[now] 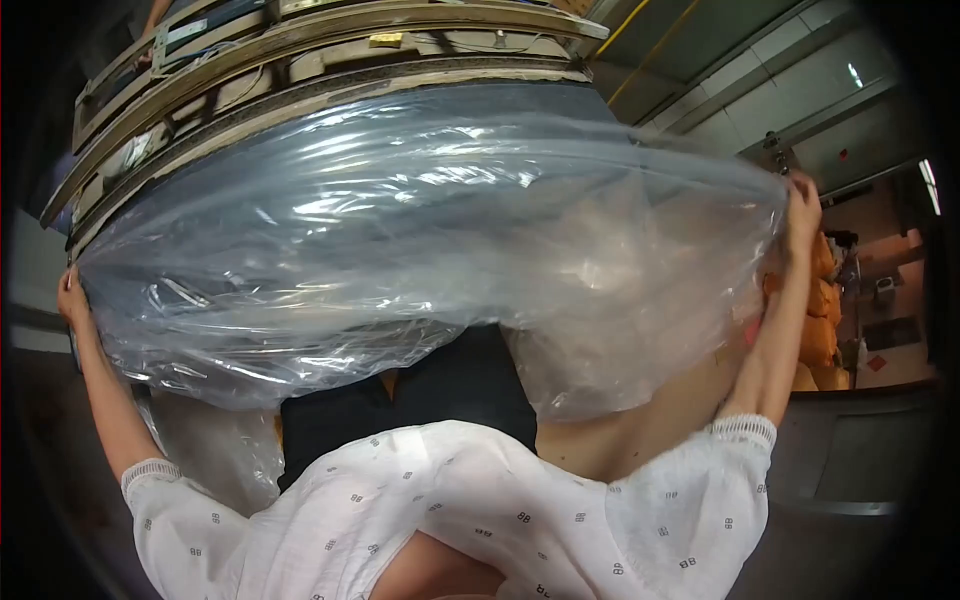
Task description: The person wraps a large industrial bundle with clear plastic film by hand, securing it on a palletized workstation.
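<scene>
A wide sheet of clear plastic film [430, 240] is stretched between my two hands, wrinkled and shiny, and it hangs down toward my lap. Out at the far left, my left hand [70, 296] pinches one edge of the film. My right hand [803, 212], raised at the right and farther forward, grips the opposite edge. Both arms are spread wide. Under the film, a dark grey surface [480, 100] shows through at the back. Whether the film is a single sheet or a bag, I cannot tell.
Long wooden rails [330, 40] run along the back edge of the work surface, with a small yellow object [386, 40] on them. Orange bundles [820, 325] are stacked at the right. A tiled wall [750, 75] stands at the far right.
</scene>
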`<action>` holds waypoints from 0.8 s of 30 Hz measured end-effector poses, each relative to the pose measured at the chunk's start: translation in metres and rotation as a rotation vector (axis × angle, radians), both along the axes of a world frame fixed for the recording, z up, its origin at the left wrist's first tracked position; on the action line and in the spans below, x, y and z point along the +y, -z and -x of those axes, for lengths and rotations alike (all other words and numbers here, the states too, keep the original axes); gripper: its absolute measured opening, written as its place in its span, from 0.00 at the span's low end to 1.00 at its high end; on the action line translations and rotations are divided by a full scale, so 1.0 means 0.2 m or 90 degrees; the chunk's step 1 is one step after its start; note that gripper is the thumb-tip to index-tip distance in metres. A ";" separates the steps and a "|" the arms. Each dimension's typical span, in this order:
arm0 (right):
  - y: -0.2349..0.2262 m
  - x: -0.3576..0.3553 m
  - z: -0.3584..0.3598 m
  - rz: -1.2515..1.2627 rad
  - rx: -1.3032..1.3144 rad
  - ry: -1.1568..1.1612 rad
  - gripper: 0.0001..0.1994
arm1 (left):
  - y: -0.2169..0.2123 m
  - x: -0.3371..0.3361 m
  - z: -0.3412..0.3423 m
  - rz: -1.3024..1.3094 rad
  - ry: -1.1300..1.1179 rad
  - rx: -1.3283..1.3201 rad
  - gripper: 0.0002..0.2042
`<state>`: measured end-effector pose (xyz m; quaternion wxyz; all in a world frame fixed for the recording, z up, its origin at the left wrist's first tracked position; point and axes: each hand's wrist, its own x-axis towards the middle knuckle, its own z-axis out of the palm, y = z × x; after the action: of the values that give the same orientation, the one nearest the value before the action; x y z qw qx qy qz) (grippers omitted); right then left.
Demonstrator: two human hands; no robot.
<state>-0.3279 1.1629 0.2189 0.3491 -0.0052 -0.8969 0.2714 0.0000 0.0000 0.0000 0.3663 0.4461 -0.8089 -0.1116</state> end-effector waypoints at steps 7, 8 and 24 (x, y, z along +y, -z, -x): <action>0.48 -1.07 -0.18 -0.494 0.126 -0.372 0.11 | 0.14 -0.06 -0.39 0.036 0.017 -0.028 0.22; 0.58 -1.08 -0.11 -0.536 0.076 -0.350 0.14 | 0.16 -0.01 -0.38 0.034 0.029 -0.035 0.22; 0.72 -1.18 0.41 -0.269 -0.119 -0.204 0.10 | 0.04 0.05 -0.40 0.076 0.067 -0.171 0.20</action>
<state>-0.4103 0.9278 0.0750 0.2106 0.1846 -0.9514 0.1284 0.0809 0.0093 -0.0086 0.2744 0.3914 -0.8780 -0.0221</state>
